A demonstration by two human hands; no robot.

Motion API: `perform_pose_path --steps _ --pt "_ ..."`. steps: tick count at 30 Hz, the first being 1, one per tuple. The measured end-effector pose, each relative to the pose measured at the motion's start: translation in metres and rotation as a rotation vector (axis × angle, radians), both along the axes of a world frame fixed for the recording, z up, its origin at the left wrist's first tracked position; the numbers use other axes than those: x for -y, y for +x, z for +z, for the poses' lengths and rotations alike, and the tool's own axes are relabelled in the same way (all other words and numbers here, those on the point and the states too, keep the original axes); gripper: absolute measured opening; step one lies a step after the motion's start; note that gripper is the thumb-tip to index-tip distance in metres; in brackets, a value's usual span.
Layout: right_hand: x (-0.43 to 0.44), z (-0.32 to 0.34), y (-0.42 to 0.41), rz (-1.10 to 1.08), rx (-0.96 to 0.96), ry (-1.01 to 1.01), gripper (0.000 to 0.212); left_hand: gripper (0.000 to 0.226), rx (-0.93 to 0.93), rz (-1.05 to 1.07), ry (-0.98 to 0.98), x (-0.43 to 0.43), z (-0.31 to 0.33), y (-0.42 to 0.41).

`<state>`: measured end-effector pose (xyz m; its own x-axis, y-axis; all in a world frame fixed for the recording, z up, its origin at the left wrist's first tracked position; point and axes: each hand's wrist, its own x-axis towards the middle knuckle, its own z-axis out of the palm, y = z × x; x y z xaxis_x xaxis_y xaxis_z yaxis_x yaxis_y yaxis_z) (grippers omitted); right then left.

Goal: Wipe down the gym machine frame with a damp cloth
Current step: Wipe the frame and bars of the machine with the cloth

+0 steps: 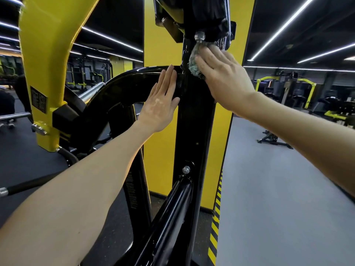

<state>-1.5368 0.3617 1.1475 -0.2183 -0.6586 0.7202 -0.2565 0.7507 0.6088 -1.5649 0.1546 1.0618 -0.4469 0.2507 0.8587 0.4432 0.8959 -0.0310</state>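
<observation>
Gym machine frame (194,127): black and glossy. Its main upright post stands at centre, directly ahead of both hands, with its long axis vertical.

- Far left: a yellow arm (46,54) of the machine, touched by neither hand.
- A curved black beam (119,83) arcs up from lower left to join the upright.
- Left hand (161,106): flat, fingers straight and together, palm resting on that beam just beside the joint. It holds nothing.
- Cloth (194,64): grey-green and bunched, pressed against the right face of the upright immediately below a hex nut (199,37).
- Right hand (224,79): fingers extended over the cloth, pressing it to the post. No curled grip is evident, though the fingertips are slightly blurred.

The hands are apart, one on each side of the post, the right higher than the left.

Assessment: wiping is under way at the upper post. Only the right hand bears on the cloth, and most of the post's visible length lies below it. The stroke should therefore run downward along the post's axis, toward the lower bolt (186,169). How much of the frame has been cleaned cannot be determined.
</observation>
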Motion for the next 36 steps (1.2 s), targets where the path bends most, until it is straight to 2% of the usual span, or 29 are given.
perform_pose_path --steps 3,7,10,12,16,23,26,31,36 --pt "-0.003 -0.034 0.0 0.051 0.025 0.008 0.042 0.067 -0.006 0.001 -0.009 0.001 -0.001 -0.001" --pt "-0.012 -0.114 0.002 0.156 0.036 0.141 0.041 0.068 0.004 -0.011 0.007 0.0 -0.001 -0.001" --pt "-0.022 -0.177 0.008 0.124 0.146 0.259 0.05 0.068 -0.001 -0.005 0.008 0.0 -0.001 -0.001" --pt "-0.027 -0.192 0.011 0.096 0.199 0.319 0.049 0.068 -0.009 0.007 0.003 0.0 -0.002 -0.001" --pt "-0.023 -0.156 0.01 0.069 0.197 0.358 0.051 0.068 -0.014 0.02 0.001 0.0 -0.002 -0.003" --pt "0.003 -0.011 0.005 -0.033 0.08 0.07 0.054 0.067 0.004 0.017 0.005 0.0 -0.001 -0.001" --pt "0.005 0.021 0.004 -0.041 0.043 -0.005 0.052 0.067 -0.004 0.018 0.006 0.0 -0.001 -0.002" --pt "0.004 -0.027 0.003 0.059 0.053 -0.03 0.045 0.067 0.0 -0.005 0.017 0.001 -0.002 -0.003" --pt "-0.005 -0.131 0.006 0.181 0.135 0.13 0.044 0.069 0.002 0.007 0.01 0.002 -0.002 -0.003"
